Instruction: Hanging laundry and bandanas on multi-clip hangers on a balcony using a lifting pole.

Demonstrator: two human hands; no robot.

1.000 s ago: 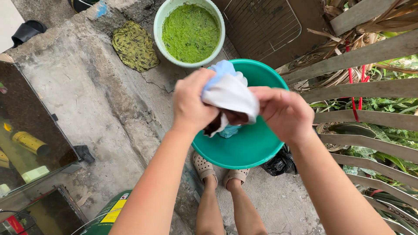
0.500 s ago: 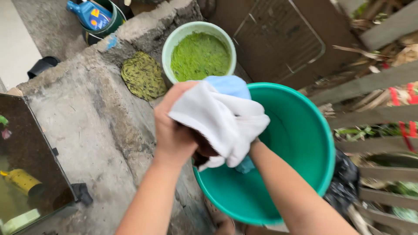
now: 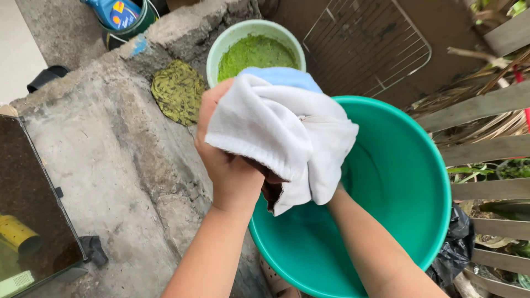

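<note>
rough grey concrete (image 3: 99,160) is filling the left half of the head view, cracked and stained, forming a raised ledge that is running up towards the top edge. on that ledge a crumpled yellow-green patterned rag (image 3: 178,91) is lying flat, and just beside it a pale green bowl (image 3: 255,52) is sitting, filled with a bright green mash. a wire rack (image 3: 370,49) is leaning against a brown wall at the top, weathered wooden slats (image 3: 486,149) are crossing the right side with plants showing behind them, and a black plastic bag (image 3: 452,248) is lying low on the right. a glass tank (image 3: 33,221) with a yellow object inside is standing at the lower left.

a large teal basin (image 3: 397,182) is sitting below the hands, its inside looking bare. the left hand (image 3: 229,160) is curling closed around a white cloth (image 3: 281,135), gripping it from the left side, with the cloth draping over the knuckles and hanging down past the wrist. a light blue fabric (image 3: 284,77) is peeking out along the cloth's upper edge. the right hand is lying hidden under the cloth, only its forearm showing, so i cannot tell how its fingers are set. the cloth is being held above the basin's left rim, partly covering the pale bowl behind it
</note>
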